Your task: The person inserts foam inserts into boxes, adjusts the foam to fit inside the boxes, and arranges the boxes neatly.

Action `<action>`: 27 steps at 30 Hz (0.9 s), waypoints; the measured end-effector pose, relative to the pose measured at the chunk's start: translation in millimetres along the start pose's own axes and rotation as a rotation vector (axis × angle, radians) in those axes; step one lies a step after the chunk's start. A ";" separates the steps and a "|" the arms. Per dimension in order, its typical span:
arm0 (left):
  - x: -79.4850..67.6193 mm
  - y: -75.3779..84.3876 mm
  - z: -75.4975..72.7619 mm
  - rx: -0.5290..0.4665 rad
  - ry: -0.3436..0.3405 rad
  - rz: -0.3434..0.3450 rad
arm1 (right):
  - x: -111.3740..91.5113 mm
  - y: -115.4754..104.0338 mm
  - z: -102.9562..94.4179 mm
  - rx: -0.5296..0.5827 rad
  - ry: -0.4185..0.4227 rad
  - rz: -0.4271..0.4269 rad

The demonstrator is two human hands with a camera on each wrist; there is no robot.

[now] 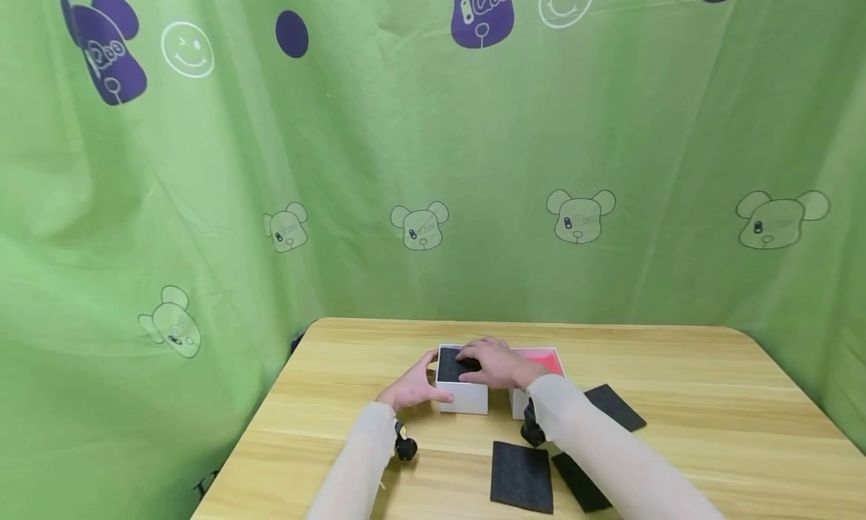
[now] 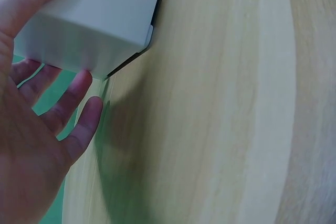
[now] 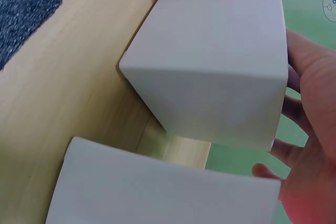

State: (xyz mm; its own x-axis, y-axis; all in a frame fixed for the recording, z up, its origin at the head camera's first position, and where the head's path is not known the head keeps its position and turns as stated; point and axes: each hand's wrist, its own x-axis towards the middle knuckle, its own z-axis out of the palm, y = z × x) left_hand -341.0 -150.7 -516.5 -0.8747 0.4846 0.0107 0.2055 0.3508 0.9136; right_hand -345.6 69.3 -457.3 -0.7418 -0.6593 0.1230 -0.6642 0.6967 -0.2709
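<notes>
A white box (image 1: 464, 400) stands on the table, with a dark felt-like piece (image 1: 447, 364) at its top inside the rim. My left hand (image 1: 414, 387) holds the box's left side, its thumb against the front face and the other fingers towards the side and back. From the right, my right hand (image 1: 497, 364) reaches over the box, fingers bent slightly down onto the dark piece. In the right wrist view the white box (image 3: 210, 35) hides part of that hand, and the exact fingertip contact is hidden.
Just right of it stands a second white box (image 1: 517, 404) with a pink-red interior (image 1: 546, 362). Dark felt-like sheets lie on the wooden table: one sheet in front (image 1: 521, 476), another (image 1: 612, 406) to the right, and a third sheet (image 1: 580, 484) partly under the right forearm. A green curtain (image 1: 473, 279) hangs behind.
</notes>
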 end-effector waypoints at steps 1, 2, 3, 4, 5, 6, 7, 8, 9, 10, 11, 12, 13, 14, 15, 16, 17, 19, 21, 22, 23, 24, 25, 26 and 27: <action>0.6 0.0 0.1 -0.001 0.000 -0.003 | 0.6 -0.7 -0.3 0.004 -0.003 -0.002; 1.3 -0.1 0.1 -0.003 0.000 -0.005 | 1.2 -1.2 -0.4 0.008 -0.003 -0.006; 1.8 -0.2 0.2 -0.006 -0.001 -0.004 | 1.7 -1.7 -0.4 0.009 -0.002 -0.008; 2.2 -0.3 0.2 -0.010 -0.001 -0.001 | 2.3 -1.8 -0.3 0.004 -0.002 -0.011; 2.4 -0.2 0.3 -0.011 0.000 0.001 | 3.0 -1.9 0.1 -0.003 -0.004 -0.012; 2.6 -0.3 0.2 -0.012 0.000 0.003 | 3.6 -2.0 0.5 -0.011 -0.006 -0.013; 2.6 -0.2 0.1 -0.010 0.000 0.003 | 4.3 -2.0 1.0 -0.016 -0.008 -0.013; 2.5 0.0 0.1 -0.009 -0.001 0.001 | 5.2 -1.6 2.0 -0.023 -0.010 -0.012; 2.3 0.1 0.2 -0.007 -0.003 0.000 | 6.1 -1.2 2.8 -0.029 -0.012 -0.011; 2.2 0.1 0.2 -0.006 -0.003 -0.002 | 7.1 -0.9 3.7 -0.031 -0.013 -0.010; 2.2 0.2 0.2 -0.005 -0.004 -0.003 | 8.1 -0.9 4.4 -0.031 -0.014 -0.006; 2.1 0.1 0.2 -0.004 -0.005 0.000 | 8.8 -1.0 4.9 -0.032 -0.016 -0.004; 2.3 0.1 0.4 -0.002 -0.007 0.000 | 9.6 -0.9 5.5 -0.033 -0.014 -0.003; 2.3 0.1 0.5 -0.008 -0.010 0.005 | 10.3 -1.2 5.9 -0.035 -0.014 -0.002; 2.8 -0.4 0.6 -0.009 -0.012 0.010 | 10.7 -1.7 6.1 -0.033 -0.012 -0.004; 3.1 -0.8 0.8 -0.013 -0.014 0.016 | 11.1 -2.2 6.3 -0.034 -0.014 -0.006; 3.4 -1.3 1.0 -0.014 -0.018 0.018 | 11.4 -2.6 6.6 -0.036 -0.016 -0.008; 4.2 -2.5 1.6 -0.024 -0.026 0.021 | 11.7 -3.6 6.9 -0.042 -0.022 -0.011; 4.5 -3.9 2.4 -0.034 -0.029 0.022 | 11.7 -4.7 6.5 -0.043 -0.028 -0.014; 4.2 -4.6 2.7 -0.037 -0.029 0.023 | 11.4 -5.3 6.1 -0.044 -0.032 -0.013; 4.1 -5.2 2.7 -0.036 -0.029 0.020 | 11.0 -5.7 5.6 -0.043 -0.032 -0.014; 3.8 -5.6 2.5 -0.034 -0.023 0.019 | 10.5 -6.3 4.6 -0.043 -0.034 -0.012; 3.4 -5.8 2.1 -0.029 -0.017 0.017 | 9.8 -6.9 3.1 -0.041 -0.032 -0.010; 2.9 -6.0 1.5 -0.026 -0.011 0.015 | 9.0 -7.4 1.1 -0.037 -0.030 -0.012; 2.6 -5.8 0.8 -0.023 -0.006 0.014 | 7.8 -7.5 -1.2 -0.033 -0.022 -0.015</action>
State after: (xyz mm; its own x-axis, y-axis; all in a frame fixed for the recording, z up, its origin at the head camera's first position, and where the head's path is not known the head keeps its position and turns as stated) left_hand -344.0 -150.9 -522.0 -0.8694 0.4936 0.0209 0.2073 0.3260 0.9224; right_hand -346.5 59.3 -453.1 -0.7296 -0.6757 0.1058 -0.6784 0.6954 -0.2371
